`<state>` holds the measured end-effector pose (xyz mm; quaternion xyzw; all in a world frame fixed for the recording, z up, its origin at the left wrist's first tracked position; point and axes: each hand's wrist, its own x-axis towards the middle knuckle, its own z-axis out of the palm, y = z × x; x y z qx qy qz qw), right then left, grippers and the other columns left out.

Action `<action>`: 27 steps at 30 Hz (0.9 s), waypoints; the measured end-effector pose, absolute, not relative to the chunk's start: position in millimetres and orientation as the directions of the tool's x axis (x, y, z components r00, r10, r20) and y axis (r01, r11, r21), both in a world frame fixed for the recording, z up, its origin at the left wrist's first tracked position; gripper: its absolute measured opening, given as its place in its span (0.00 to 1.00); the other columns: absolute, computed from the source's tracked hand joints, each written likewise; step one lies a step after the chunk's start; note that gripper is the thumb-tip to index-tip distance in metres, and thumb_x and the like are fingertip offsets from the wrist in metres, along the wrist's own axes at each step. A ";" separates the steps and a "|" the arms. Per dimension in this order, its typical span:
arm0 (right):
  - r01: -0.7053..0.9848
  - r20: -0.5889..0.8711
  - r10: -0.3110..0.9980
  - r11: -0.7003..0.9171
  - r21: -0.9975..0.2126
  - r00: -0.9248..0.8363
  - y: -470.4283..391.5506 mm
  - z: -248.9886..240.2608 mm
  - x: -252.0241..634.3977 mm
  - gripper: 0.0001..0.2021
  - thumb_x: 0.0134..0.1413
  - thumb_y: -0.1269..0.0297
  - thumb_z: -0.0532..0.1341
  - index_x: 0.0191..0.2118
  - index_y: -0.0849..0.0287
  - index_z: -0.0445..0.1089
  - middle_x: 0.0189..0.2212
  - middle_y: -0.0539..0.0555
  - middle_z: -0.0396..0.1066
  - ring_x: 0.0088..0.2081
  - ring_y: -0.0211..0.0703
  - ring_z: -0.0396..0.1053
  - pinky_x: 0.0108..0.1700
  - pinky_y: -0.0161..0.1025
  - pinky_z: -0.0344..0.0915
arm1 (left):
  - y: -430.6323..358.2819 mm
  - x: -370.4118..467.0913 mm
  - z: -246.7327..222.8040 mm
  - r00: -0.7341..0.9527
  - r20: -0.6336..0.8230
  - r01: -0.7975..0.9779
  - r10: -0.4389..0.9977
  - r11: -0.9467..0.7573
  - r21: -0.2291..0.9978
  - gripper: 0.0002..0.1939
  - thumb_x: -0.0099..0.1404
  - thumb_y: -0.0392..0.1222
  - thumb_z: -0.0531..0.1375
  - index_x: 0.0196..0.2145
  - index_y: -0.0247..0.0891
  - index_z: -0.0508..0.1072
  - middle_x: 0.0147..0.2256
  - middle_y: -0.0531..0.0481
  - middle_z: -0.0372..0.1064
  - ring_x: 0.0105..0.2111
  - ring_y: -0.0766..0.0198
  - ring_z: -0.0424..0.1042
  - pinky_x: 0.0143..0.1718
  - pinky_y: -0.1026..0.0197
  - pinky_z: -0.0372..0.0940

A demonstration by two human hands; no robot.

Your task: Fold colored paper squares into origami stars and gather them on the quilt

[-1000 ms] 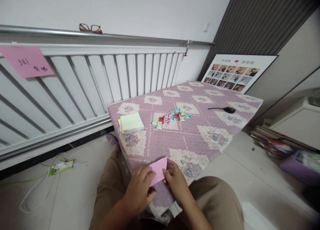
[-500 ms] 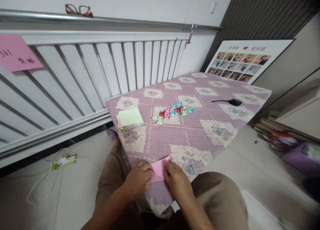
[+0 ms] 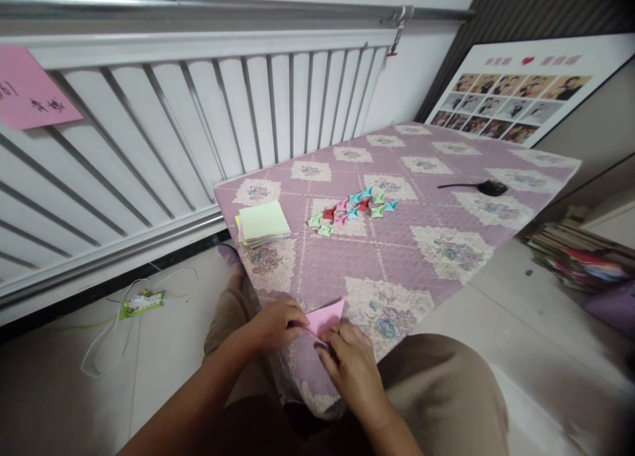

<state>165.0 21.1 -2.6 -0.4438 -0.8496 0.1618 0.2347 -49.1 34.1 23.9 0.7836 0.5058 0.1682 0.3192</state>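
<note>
A sheet of pink paper (image 3: 325, 317), folded into a triangle-like shape, lies at the near corner of the cloth-covered table. My left hand (image 3: 282, 321) pinches its left corner with the fingertips. On the lower right edge, my right hand (image 3: 351, 358) has its fingers bent and pressed on the paper, the thumb held lower. Farther up the table stand several small folded paper pieces (image 3: 352, 213) in green, red, pink and blue. To their left is a stack of coloured paper squares (image 3: 264, 222), pale green on top.
The purple floral tablecloth (image 3: 387, 257) narrows toward me. A black spoon-like object (image 3: 491, 188) lies at the right. Behind are a white radiator (image 3: 198, 112) and a framed photo board (image 3: 516, 92). A power strip (image 3: 143, 302) with cables is on the floor.
The pink paper has gone from a roughly rectangular shape to a triangle-like fold. My right hand has shifted to its lower edge. The camera view has tilted down and closer.
</note>
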 end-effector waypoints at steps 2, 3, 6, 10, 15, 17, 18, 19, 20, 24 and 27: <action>0.674 0.282 0.825 0.564 -0.478 -0.490 21.6 -7.4 164.3 0.05 0.56 0.66 0.59 0.38 0.54 0.71 0.37 0.54 0.69 0.41 0.47 0.64 0.43 0.43 0.57 | 33.9 -50.1 23.0 0.403 -0.072 0.722 0.913 -0.268 0.637 0.14 0.56 0.30 0.58 0.39 0.41 0.76 0.39 0.49 0.70 0.40 0.62 0.68 0.43 0.62 0.62; 0.672 0.290 0.824 0.566 -0.478 -0.487 22.1 -9.2 164.4 0.05 0.56 0.67 0.58 0.37 0.55 0.71 0.36 0.54 0.69 0.41 0.46 0.64 0.43 0.42 0.57 | 33.3 -49.8 22.2 0.396 -0.074 0.738 0.915 -0.269 0.619 0.13 0.57 0.30 0.58 0.38 0.41 0.76 0.39 0.49 0.70 0.40 0.62 0.68 0.43 0.61 0.62; 0.668 0.291 0.827 0.561 -0.490 -0.481 23.1 -12.4 166.4 0.05 0.57 0.67 0.57 0.36 0.54 0.71 0.36 0.53 0.69 0.40 0.46 0.64 0.43 0.42 0.57 | 28.7 -45.7 19.6 0.404 -0.067 0.765 0.912 -0.297 0.571 0.10 0.60 0.32 0.56 0.35 0.41 0.77 0.36 0.49 0.70 0.39 0.62 0.67 0.42 0.60 0.61; 0.642 0.292 0.822 0.566 -0.518 -0.489 21.6 -15.1 170.4 0.06 0.57 0.69 0.57 0.36 0.54 0.71 0.36 0.53 0.69 0.40 0.45 0.63 0.44 0.42 0.57 | 15.2 -37.4 16.3 0.348 -0.058 0.795 0.936 -0.263 0.546 0.08 0.61 0.33 0.56 0.31 0.39 0.75 0.35 0.49 0.69 0.38 0.61 0.66 0.41 0.60 0.61; 0.674 0.311 0.838 0.546 -0.498 -0.449 15.8 -12.6 171.0 0.04 0.57 0.67 0.58 0.33 0.55 0.69 0.33 0.53 0.68 0.38 0.45 0.63 0.42 0.42 0.57 | 0.9 -33.5 11.8 0.168 -0.078 0.812 0.983 -0.093 0.576 0.06 0.61 0.34 0.56 0.30 0.38 0.73 0.34 0.49 0.68 0.37 0.62 0.66 0.40 0.60 0.61; 0.701 0.326 0.842 0.538 -0.468 -0.429 14.6 -10.1 169.6 0.05 0.58 0.65 0.57 0.32 0.55 0.69 0.32 0.53 0.68 0.37 0.46 0.63 0.41 0.42 0.57 | 0.2 -33.4 9.7 0.114 -0.077 0.815 0.990 -0.049 0.578 0.05 0.61 0.35 0.57 0.29 0.38 0.73 0.34 0.49 0.67 0.38 0.61 0.66 0.41 0.60 0.61; 0.714 0.332 0.844 0.534 -0.453 -0.421 14.6 -8.9 168.7 0.07 0.58 0.64 0.57 0.31 0.56 0.69 0.32 0.53 0.67 0.36 0.46 0.63 0.40 0.42 0.57 | 0.8 -33.4 8.8 0.097 -0.081 0.817 0.992 -0.033 0.576 0.05 0.61 0.35 0.57 0.29 0.38 0.73 0.34 0.49 0.67 0.38 0.61 0.66 0.41 0.60 0.60; 0.728 0.334 0.848 0.526 -0.439 -0.412 14.9 -8.1 167.9 0.08 0.59 0.62 0.56 0.30 0.56 0.68 0.31 0.53 0.67 0.35 0.46 0.63 0.40 0.42 0.57 | 1.7 -33.2 8.1 0.085 -0.088 0.821 0.992 -0.020 0.571 0.05 0.61 0.36 0.57 0.29 0.38 0.72 0.34 0.49 0.67 0.38 0.61 0.66 0.41 0.59 0.60; 0.742 0.332 0.853 0.517 -0.427 -0.403 15.6 -7.4 167.2 0.09 0.59 0.61 0.56 0.29 0.56 0.68 0.30 0.53 0.66 0.34 0.46 0.62 0.39 0.42 0.56 | 2.7 -32.8 7.6 0.077 -0.097 0.826 0.992 -0.009 0.563 0.05 0.61 0.37 0.57 0.28 0.38 0.72 0.34 0.49 0.67 0.38 0.61 0.66 0.41 0.59 0.60; 0.787 0.312 0.871 0.481 -0.385 -0.380 19.5 -6.2 164.9 0.12 0.59 0.60 0.56 0.26 0.56 0.65 0.27 0.53 0.65 0.32 0.46 0.62 0.36 0.41 0.54 | 6.4 -30.0 7.9 0.062 -0.119 0.855 0.991 0.009 0.518 0.08 0.63 0.41 0.57 0.27 0.38 0.71 0.33 0.50 0.67 0.37 0.61 0.66 0.40 0.59 0.60; 0.811 0.292 0.880 0.463 -0.357 -0.374 22.3 -4.9 163.5 0.12 0.59 0.60 0.57 0.26 0.56 0.65 0.27 0.54 0.65 0.32 0.46 0.62 0.36 0.41 0.53 | 7.4 -27.4 10.1 0.044 -0.117 0.874 0.992 0.018 0.486 0.10 0.64 0.42 0.56 0.26 0.38 0.69 0.33 0.50 0.67 0.36 0.61 0.66 0.40 0.60 0.59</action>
